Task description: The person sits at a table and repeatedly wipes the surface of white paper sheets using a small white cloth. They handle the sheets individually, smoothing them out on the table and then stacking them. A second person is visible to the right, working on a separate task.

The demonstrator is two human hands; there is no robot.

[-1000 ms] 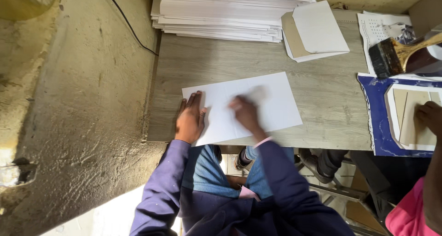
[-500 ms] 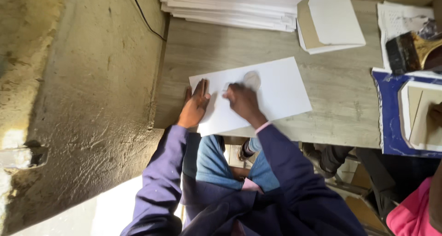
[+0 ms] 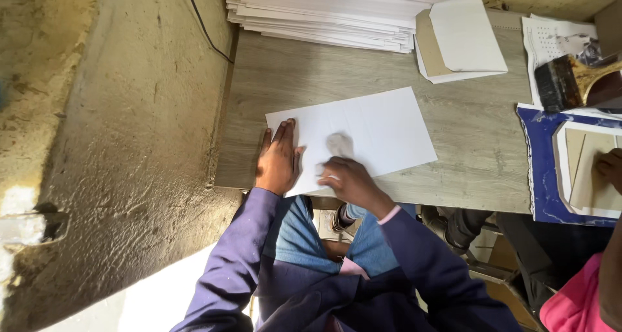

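A white sheet [image 3: 382, 128] with faint fold lines lies flat on the grey wooden table [image 3: 466, 170]. My left hand [image 3: 278, 160] presses flat on the sheet's left end, fingers together and pointing away from me. My right hand [image 3: 346, 180] is closed around a small pale wad, perhaps a cloth [image 3: 338, 144], which rests on the sheet near its front edge. Both sleeves are dark purple.
A tall stack of white sheets [image 3: 337, 11] fills the table's far edge, with a folded card cover [image 3: 457, 40] beside it. At the right, a wide brush [image 3: 570, 79], a blue sheet [image 3: 538, 170] with board pieces, and another person's hand [image 3: 609, 167]. A rough wall runs along the left.
My right hand with the wad has slid back across the sheet toward me, from its middle to its front edge. My left hand stays pressed on the sheet's left end.
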